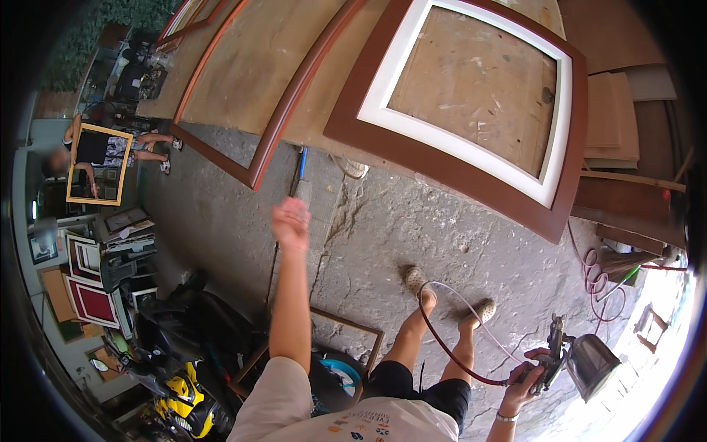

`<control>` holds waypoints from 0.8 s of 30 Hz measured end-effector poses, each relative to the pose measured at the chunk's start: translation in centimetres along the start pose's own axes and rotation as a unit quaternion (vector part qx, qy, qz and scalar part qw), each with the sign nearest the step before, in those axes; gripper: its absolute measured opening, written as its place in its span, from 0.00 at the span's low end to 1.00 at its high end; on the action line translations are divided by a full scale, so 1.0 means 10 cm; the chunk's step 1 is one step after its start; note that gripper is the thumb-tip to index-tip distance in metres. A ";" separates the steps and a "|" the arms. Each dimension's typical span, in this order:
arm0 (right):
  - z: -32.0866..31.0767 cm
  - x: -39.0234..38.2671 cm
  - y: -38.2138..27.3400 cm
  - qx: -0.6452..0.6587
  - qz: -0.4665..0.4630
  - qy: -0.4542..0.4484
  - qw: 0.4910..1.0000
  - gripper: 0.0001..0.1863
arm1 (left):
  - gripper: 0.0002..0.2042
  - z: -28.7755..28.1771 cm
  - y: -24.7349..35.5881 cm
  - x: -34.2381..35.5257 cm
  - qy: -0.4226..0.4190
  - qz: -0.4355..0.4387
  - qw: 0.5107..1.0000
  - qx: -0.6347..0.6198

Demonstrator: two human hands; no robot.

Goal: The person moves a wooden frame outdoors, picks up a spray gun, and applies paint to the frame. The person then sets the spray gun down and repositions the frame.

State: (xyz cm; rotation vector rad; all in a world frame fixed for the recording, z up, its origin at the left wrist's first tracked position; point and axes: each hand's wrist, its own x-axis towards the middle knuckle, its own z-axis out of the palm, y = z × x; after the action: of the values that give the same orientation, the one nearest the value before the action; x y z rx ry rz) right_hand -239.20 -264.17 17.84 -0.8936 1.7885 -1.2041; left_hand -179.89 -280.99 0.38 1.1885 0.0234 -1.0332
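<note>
My right hand (524, 381) is wrapped round the handle of a metal spray gun (557, 346), held out low at the right. A grey paint cup (591, 366) is attached to the gun, and a dark red air hose (460, 365) runs from its handle. My left hand (292, 223) is stretched forward over the floor, its fingers smeared by motion. It is nearest to the corner of a reddish-brown frame (283, 121) overhanging the work table (228, 88). Right of that lies a wide brown frame (449, 163) with a white inner border.
A person at the far left holds a light wooden frame (127, 173). Several frames lean at the left, above a yellow-and-black motorbike (180, 398). An empty dark frame (346, 318) is by my legs. A coiled hose (593, 276) and boards (611, 118) are at the right.
</note>
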 end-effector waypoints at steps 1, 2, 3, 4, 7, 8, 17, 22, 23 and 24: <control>0.00 -0.02 0.01 0.001 -0.001 0.012 1.000 0.22 | 0.18 0.07 -0.38 -0.19 -0.018 -0.002 0.992 0.126; 0.02 -0.03 0.00 0.001 -0.003 0.022 1.000 0.22 | 0.15 0.29 -0.82 -0.54 0.017 -0.020 0.978 0.209; 0.05 -0.03 -0.05 0.006 -0.003 0.026 1.000 0.22 | 0.14 0.23 -1.18 -0.90 -0.093 -0.002 0.955 0.282; 0.17 -0.02 -0.20 0.003 -0.017 0.050 0.999 0.23 | 0.14 0.47 -1.45 -1.34 -0.161 -0.103 0.911 0.365; 0.13 -0.01 -0.37 -0.026 -0.078 0.060 0.995 0.24 | 0.12 0.71 -2.32 -2.75 -0.478 -0.162 0.792 0.344; 0.08 -0.02 -0.48 -0.013 -0.066 0.057 0.996 0.23 | 0.16 0.82 -2.46 -3.22 -0.586 -0.069 0.717 0.372; -1.34 -0.13 -1.70 -0.118 -0.136 0.245 0.953 0.22 | 0.15 0.85 -3.02 -4.62 -0.711 0.000 0.426 0.560; -2.75 -0.44 -2.06 -0.084 -0.170 0.314 0.930 0.21 | 0.12 0.44 -2.97 -3.85 -0.629 0.016 0.407 0.662; -3.04 -0.53 -2.06 -0.102 -0.166 0.334 0.922 0.21 | 0.09 0.57 -2.89 -3.88 -0.593 0.011 0.403 0.697; -3.38 -0.64 -2.01 -0.128 -0.165 0.365 0.907 0.21 | 0.08 0.88 -2.77 -4.07 -0.577 0.031 0.410 0.705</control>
State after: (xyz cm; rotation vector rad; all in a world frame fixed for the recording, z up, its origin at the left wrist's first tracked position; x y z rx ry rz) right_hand -263.89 -251.46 46.37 -0.9978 2.5060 -1.7016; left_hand -225.72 -261.38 4.35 1.4738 -2.4557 -1.5914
